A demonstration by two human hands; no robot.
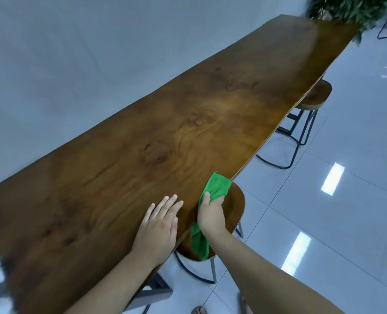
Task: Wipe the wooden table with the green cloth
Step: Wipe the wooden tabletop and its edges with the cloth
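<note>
A long wooden table (165, 132) with dark grain knots runs from the lower left to the upper right. My left hand (158, 227) lies flat on its near edge, fingers spread, holding nothing. Just to the right, my right hand (210, 217) grips a bunched green cloth (217, 185) at the table's edge. One end of the cloth pokes forward onto the edge; the other end hangs down below my wrist.
A round wooden stool (236, 207) with a metal frame stands right under my right hand. A second stool (317, 96) is tucked in farther along. A leafy plant (355, 10) sits at the table's far end. A pale wall lies left, glossy floor tiles right.
</note>
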